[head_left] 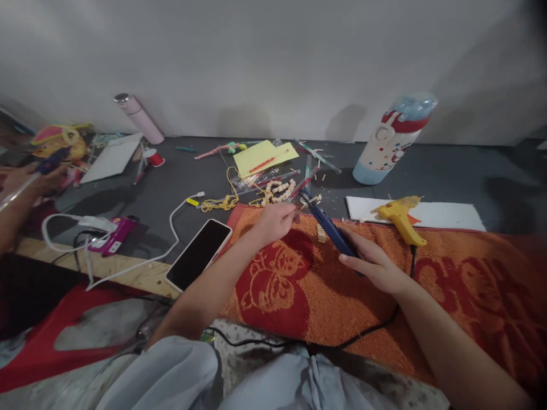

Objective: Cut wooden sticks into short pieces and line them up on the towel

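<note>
- The person's light grey-blue clothing (166, 364) fills the foreground.
- A dark counter (474, 179) runs along a pale wall.
- An orange towel (337, 299) with red patterns covers the counter's front, beneath both forearms.
- A blue, white and red bottle (387, 148) stands behind the towel, toward the right.
- A phone (199, 256), screen dark, lies just beside the towel's left edge.
- A yellow glue gun (400, 215) rests on a narrow white board (455, 215).
- The right hand (371, 261) is wrapped around a long dark-blue tool (330, 226), angled away over the towel.
- The left hand (277, 222) has its fingertips pressed together at the tool's far end, pinching a small pale piece (303, 203), its shape unclear.
- Short pale sticks (321, 233) lie in a row beside the tool.
</note>
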Available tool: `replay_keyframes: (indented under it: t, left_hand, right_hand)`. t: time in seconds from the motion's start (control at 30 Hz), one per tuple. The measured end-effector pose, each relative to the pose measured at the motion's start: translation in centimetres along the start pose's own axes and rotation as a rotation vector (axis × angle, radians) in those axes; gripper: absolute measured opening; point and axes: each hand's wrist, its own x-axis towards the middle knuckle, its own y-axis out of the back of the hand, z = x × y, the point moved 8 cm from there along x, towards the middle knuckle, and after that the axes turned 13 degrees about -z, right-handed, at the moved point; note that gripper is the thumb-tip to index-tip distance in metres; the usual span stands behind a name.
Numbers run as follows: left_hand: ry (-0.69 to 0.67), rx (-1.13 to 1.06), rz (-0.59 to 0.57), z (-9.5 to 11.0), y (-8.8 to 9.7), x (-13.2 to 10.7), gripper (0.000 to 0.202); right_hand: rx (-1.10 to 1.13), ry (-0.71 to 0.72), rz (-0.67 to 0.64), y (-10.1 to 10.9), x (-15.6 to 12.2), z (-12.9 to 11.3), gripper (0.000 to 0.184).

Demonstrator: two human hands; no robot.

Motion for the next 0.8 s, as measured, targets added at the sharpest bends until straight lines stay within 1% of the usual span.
replay_keyframes:
  t: [0.23, 0.47, 0.57, 0.7, 0.8]
  left_hand:
    - [-0.009, 0.027, 0.02, 0.1, 0.05, 0.02, 0.027]
    - [-0.015, 0.046, 0.016, -0.03, -0.29, 0.01, 0.025]
    - [-0.012, 0.071, 0.018, -0.12, -0.47, 0.0, 0.024]
    - [-0.018, 0.099, 0.076, -0.17, -0.47, -0.1, 0.019]
    - [-0.001, 0.126, 0.178, 0.09, 0.09, -0.36, 0.015]
  right_hand:
    - [-0.004, -0.036, 0.017, 0.03, -0.04, -0.06, 0.064]
    - [-0.02, -0.041, 0.006, -0.16, 0.12, -0.13, 0.065]
    - [-0.039, -0.052, 0.024, -0.09, 0.08, 0.01, 0.066]
    - [-0.067, -0.026, 0.048, -0.07, 0.2, -0.29, 0.065]
    - [-0.054, -0.016, 0.055, -0.1, 0.47, -0.34, 0.062]
